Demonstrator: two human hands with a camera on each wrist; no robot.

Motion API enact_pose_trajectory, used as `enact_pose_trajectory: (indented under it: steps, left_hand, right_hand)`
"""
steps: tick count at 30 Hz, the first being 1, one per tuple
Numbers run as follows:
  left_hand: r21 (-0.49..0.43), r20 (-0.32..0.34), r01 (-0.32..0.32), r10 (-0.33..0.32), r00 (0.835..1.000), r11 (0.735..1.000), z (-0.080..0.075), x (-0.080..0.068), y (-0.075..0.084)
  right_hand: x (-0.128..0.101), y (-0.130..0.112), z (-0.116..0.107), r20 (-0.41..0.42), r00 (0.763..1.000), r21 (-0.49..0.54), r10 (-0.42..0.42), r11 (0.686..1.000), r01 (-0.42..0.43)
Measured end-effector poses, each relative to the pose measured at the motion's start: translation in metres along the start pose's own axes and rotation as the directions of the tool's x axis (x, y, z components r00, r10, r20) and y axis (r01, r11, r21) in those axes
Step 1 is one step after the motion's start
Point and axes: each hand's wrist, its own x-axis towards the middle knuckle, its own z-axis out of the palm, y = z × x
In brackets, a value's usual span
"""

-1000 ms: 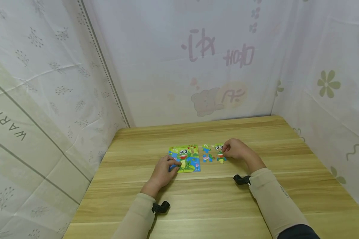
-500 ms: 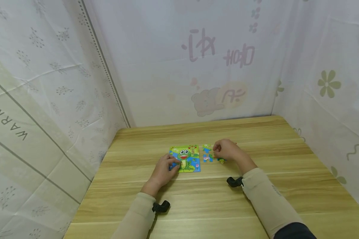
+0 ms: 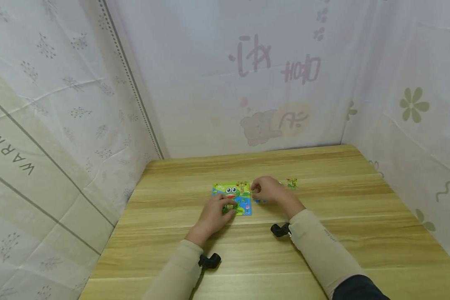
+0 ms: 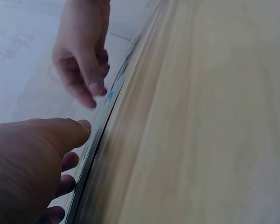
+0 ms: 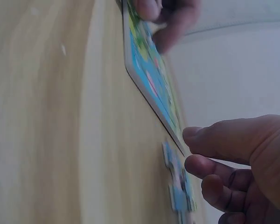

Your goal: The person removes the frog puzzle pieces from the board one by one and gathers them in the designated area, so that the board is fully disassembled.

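Frog puzzle board (image 3: 232,198) flat, frog upright, left hand (image 3: 216,214) pressing it, right hand (image 3: 268,191) fingers curled, grip unclear

Beige sleeves (image 3: 318,254) reach both wrists, each bearing a small black wrist camera (image 3: 210,261).

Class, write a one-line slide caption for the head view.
Two hands meet over a frog puzzle board on a wooden table.

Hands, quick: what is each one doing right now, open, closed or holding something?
Left hand: fingers rest on the frog puzzle board; no grip shows.
Right hand: curled over the loose pieces; whether it holds one cannot be told.
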Motion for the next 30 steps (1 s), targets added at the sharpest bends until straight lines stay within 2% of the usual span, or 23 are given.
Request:
enact_pose_trajectory:
  steps: [6,12,30]
  left_hand:
    - [0.007,0.004,0.002,-0.002,1.0,1.0,0.003,0.001,0.003]
    - [0.02,0.026,-0.006,0.006,1.0,1.0,0.005,0.001,0.005]
    - [0.069,0.057,0.01,-0.014,0.998,0.998,0.008,0.001,0.007]
  right_hand:
    - [0.005,-0.011,0.011,0.012,1.0,-0.026,-0.013,1.0,0.014]
    - [0.008,-0.014,0.019,0.024,1.0,-0.051,0.012,0.999,-0.011]
    - [0.007,-0.019,0.02,0.046,0.999,-0.033,0.011,0.999,-0.01]
